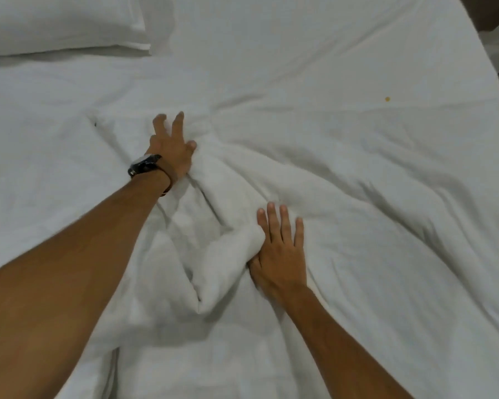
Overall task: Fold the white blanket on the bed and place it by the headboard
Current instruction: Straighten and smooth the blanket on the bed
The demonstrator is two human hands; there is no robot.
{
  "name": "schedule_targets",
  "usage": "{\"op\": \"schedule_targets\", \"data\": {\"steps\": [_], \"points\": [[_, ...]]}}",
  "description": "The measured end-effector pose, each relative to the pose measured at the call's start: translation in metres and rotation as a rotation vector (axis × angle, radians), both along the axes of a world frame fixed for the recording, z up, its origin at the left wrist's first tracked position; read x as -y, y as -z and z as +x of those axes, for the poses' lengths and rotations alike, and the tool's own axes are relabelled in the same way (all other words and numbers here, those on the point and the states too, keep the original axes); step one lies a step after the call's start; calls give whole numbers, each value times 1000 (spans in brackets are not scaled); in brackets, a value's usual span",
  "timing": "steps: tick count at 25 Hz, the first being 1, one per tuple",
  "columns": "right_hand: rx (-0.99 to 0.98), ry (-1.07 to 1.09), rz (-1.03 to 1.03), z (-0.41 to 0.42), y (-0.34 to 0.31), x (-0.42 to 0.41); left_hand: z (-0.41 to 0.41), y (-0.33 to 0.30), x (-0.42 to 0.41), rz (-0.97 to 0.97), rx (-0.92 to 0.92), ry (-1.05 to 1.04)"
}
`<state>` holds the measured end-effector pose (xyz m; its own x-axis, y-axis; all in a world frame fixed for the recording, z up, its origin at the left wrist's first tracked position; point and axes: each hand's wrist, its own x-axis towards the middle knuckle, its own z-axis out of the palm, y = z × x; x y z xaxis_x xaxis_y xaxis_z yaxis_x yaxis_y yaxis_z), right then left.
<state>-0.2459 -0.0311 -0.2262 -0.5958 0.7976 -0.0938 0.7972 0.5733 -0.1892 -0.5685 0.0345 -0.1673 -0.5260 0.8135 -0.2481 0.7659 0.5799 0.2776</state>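
Now | white blanket (343, 211) lies rumpled across the bed (300, 38), pillow (55, 24) far left | left hand (172, 151) pinches a ridge, right hand (281, 249) flat, splayed, holding nothing | you'd best find an edge first, then pull taut.

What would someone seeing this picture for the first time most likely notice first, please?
Two bare arms reach in from the bottom edge onto a rumpled white blanket that fills most of the view. The left hand, with a dark wristwatch at its wrist, bunches a ridge of fabric near the middle, while the right hand lies flat with spread fingers just below and to the right. A white pillow sits at the top left.
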Motion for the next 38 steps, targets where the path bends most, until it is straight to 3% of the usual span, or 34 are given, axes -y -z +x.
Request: {"op": "schedule_targets", "data": {"steps": [3,6,8,11,15,20,23,27,31,34,36,38], "points": [[-43,30,-92,-3,-8,22,23,0,50,-84,176,158],[-33,-37,-167,-3,-20,63,30,-8,110,-369,66,312],[-6,-57,-213,4,-24,85,42,-18,139,-444,78,330],[0,-30,-299,9,-31,110,61,-32,177,-296,273,230],[-148,81,-417,1,-41,135,81,-50,226,-128,456,251],[-591,391,-579,-45,-46,176,52,-68,270,-70,274,674],[-738,545,-508,-92,-44,205,12,-64,285,-28,279,544],[-450,738,-300,-188,-38,291,-63,-59,286,200,391,108],[-437,562,-365,-262,-59,373,-207,-53,292,34,350,-217],[-467,510,-405,-297,-72,409,-260,-60,317,49,334,-355],[-388,556,-339,-313,-70,422,-254,-67,331,205,155,-216],[-307,557,-293,-320,-68,420,-238,-62,338,294,-35,248]]}}
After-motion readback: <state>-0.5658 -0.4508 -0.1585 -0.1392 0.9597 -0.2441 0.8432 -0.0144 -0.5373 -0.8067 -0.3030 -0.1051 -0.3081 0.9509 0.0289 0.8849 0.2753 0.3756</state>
